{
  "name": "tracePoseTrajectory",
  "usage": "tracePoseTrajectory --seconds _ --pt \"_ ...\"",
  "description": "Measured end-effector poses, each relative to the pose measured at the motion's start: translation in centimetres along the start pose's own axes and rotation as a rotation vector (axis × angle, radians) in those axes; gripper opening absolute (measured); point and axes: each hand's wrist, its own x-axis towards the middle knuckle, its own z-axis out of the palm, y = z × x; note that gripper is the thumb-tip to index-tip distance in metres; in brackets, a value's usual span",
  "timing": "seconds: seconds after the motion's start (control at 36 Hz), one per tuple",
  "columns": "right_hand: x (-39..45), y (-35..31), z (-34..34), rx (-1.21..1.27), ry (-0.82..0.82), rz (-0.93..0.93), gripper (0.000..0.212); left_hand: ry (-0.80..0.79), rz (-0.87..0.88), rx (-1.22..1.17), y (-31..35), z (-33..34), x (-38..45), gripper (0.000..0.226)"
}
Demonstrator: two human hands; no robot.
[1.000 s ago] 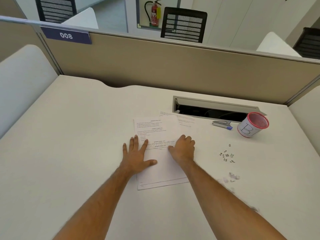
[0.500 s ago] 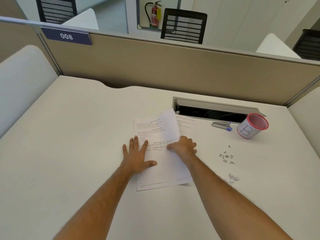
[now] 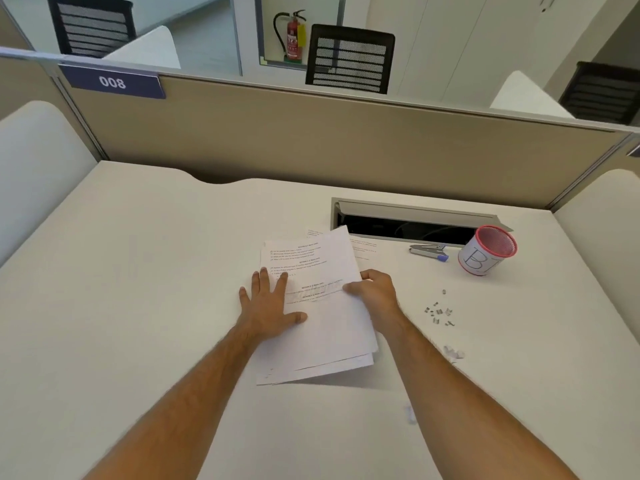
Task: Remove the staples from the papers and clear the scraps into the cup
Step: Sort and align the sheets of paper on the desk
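Bright, even light with soft faint shadows; wide-angle bending at the edges, forearms slightly blurred.

**Around the work area**

A white table (image 3: 138, 271) sits inside a cubicle, closed at the back by a beige partition (image 3: 311, 140). A blue plate (image 3: 112, 82) on the partition's top left reads "008". An open cable tray (image 3: 412, 220) with a raised metal flap is set into the table near the partition. Rounded white side panels (image 3: 38, 161) flank the table left and right. Beyond the partition stand black mesh-backed chairs (image 3: 349, 58), and a red fire extinguisher (image 3: 293, 36) stands by a glass wall.
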Motion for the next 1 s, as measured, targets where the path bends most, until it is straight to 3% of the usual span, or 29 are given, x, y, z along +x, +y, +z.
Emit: tracePoseTrajectory --seconds 0.11,0.28,0.44,0.64,0.83,1.0 --pt "0.2 0.2 -1.6 -0.011 0.037 -0.024 0.018 0.111 -0.027 -0.030 1.2 -0.5 1.0 0.097" --pt "1.1 0.7 -3.7 0.096 0.097 -0.012 0.023 0.208 -0.084 -0.160 2.9 -1.8 2.1 0.085" --pt "2.7 1.4 -4.4 0.102 0.214 0.016 0.022 0.173 -0.049 -0.233 3.4 -2.3 3.5 0.086" --pt "3.4 1.5 -4.0 0.020 0.265 0.024 0.022 0.037 0.013 -0.047 4.0 -1.6 4.4 0.088" --pt "3.6 1.2 -3.0 -0.327 0.321 -0.009 0.024 -0.118 0.055 0.111 4.7 -0.8 4.3 0.093" --pt "2.9 0.5 -1.3 -0.711 0.317 0.026 0.041 -0.100 0.064 0.165 5.0 -0.7 4.7 0.094"
